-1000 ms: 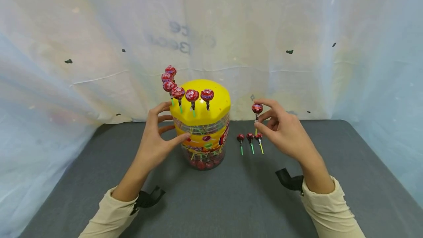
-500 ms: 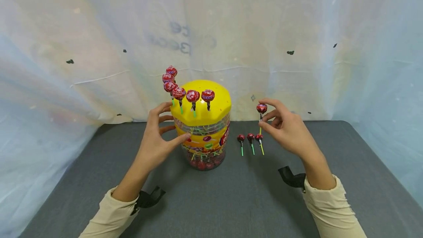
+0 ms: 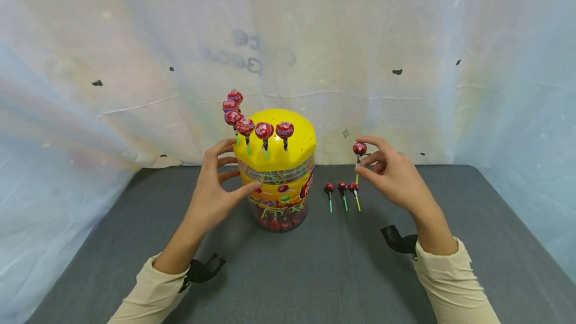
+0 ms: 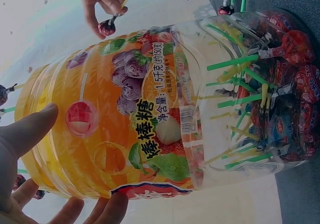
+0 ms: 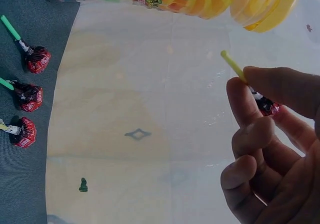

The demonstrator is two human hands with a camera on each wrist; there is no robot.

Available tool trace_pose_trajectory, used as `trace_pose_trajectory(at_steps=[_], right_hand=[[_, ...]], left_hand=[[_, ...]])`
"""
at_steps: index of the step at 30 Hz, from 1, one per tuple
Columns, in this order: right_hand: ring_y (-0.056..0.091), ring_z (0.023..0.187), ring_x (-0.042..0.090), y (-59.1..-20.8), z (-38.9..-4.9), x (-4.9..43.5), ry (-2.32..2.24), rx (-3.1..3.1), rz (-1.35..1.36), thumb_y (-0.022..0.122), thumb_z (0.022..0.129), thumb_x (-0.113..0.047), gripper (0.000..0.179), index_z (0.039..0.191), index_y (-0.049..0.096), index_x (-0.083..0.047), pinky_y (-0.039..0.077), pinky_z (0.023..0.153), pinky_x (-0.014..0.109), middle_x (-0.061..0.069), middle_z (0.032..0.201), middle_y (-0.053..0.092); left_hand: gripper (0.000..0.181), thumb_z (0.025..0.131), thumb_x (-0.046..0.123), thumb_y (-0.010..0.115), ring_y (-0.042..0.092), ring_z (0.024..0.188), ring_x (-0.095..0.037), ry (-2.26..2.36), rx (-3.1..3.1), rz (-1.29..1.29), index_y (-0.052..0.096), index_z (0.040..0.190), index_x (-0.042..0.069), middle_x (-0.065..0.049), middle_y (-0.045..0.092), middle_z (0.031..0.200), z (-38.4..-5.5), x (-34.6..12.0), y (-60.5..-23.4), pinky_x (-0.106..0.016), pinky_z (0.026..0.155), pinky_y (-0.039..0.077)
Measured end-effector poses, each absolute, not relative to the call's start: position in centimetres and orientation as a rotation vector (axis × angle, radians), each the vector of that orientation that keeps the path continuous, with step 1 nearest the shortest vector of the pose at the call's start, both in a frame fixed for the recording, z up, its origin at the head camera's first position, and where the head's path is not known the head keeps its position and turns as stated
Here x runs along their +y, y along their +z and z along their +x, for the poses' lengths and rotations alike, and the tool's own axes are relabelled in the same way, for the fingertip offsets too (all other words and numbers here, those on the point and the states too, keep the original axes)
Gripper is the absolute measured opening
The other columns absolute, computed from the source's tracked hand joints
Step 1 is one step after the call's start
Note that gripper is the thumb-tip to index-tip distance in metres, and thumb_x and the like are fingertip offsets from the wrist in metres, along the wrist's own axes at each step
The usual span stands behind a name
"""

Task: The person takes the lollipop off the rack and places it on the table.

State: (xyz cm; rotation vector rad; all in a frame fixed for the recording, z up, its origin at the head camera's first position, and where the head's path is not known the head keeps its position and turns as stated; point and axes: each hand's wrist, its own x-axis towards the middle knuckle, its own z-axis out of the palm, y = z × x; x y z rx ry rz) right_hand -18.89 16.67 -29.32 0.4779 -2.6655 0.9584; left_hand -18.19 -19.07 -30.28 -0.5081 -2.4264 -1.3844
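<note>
A clear plastic lollipop jar (image 3: 292, 191) with an orange fruit label and a yellow lid (image 3: 299, 146) stands upright on the table. My left hand (image 3: 211, 184) grips its left side, thumb in front and fingers behind. Several red-wrapped lollipops (image 3: 264, 130) stand in the lid, curving along its left and front edge. To the jar's right, my right hand (image 3: 391, 171) pinches the yellow stick (image 5: 232, 65) of another lollipop (image 3: 359, 148), held upright in the air, head up. Inside the jar lie more lollipops (image 4: 282, 126) with green and yellow sticks.
Three lollipops (image 3: 343, 187) lie in a row on the grey table (image 3: 292, 279), between the jar and my right hand. Behind the table hangs a pale sheet (image 3: 324, 39). Black straps (image 3: 204, 268) are on both wrists.
My right hand has shifted a little to the right with the lollipop, away from the jar. The left hand and the jar have stayed in place.
</note>
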Motion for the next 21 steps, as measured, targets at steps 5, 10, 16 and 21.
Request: trace_pose_trajectory(at_steps=[5, 10, 16, 21], right_hand=[[0.059, 0.065, 0.014, -29.2, -19.0, 16.7, 0.967, -2.667, 0.431, 0.070, 0.095, -0.022, 0.057, 0.145, 0.044, -0.024, 0.045, 0.057, 0.028, 0.005, 0.099, 0.075], [0.058, 0.065, 0.015, -29.3, -19.1, 16.7, 0.962, -2.676, 0.415, 0.070, 0.094, -0.023, 0.055, 0.143, 0.045, -0.024, 0.046, 0.057, 0.028, 0.004, 0.097, 0.075], [0.056, 0.064, 0.015, -29.6, -19.4, 17.2, 0.958, -2.702, 0.432, 0.071, 0.094, -0.019, 0.054, 0.142, 0.046, -0.019, 0.044, 0.056, 0.028, 0.007, 0.098, 0.075], [0.057, 0.065, 0.016, -30.3, -19.9, 17.6, 0.930, -2.760, 0.428, 0.070, 0.094, -0.017, 0.054, 0.142, 0.045, -0.017, 0.045, 0.058, 0.028, 0.009, 0.100, 0.075]], left_hand=[[0.096, 0.081, 0.012, 0.084, 0.047, 0.128, -0.031, -1.380, -2.424, -0.509, 0.023, 0.154, 0.026, -0.012, 0.030, 0.152, -18.2, -19.1, -30.3, -0.054, 0.101, 0.052], [0.096, 0.080, 0.012, 0.084, 0.047, 0.128, -0.031, -1.386, -2.421, -0.510, 0.023, 0.155, 0.026, -0.011, 0.030, 0.153, -18.2, -19.1, -30.3, -0.055, 0.101, 0.052], [0.096, 0.080, 0.012, 0.083, 0.047, 0.128, -0.032, -1.383, -2.422, -0.512, 0.023, 0.155, 0.025, -0.011, 0.030, 0.153, -18.2, -19.1, -30.3, -0.054, 0.101, 0.052], [0.097, 0.081, 0.012, 0.083, 0.047, 0.128, -0.032, -1.382, -2.425, -0.513, 0.023, 0.155, 0.025, -0.012, 0.030, 0.153, -18.2, -19.1, -30.3, -0.054, 0.101, 0.052]])
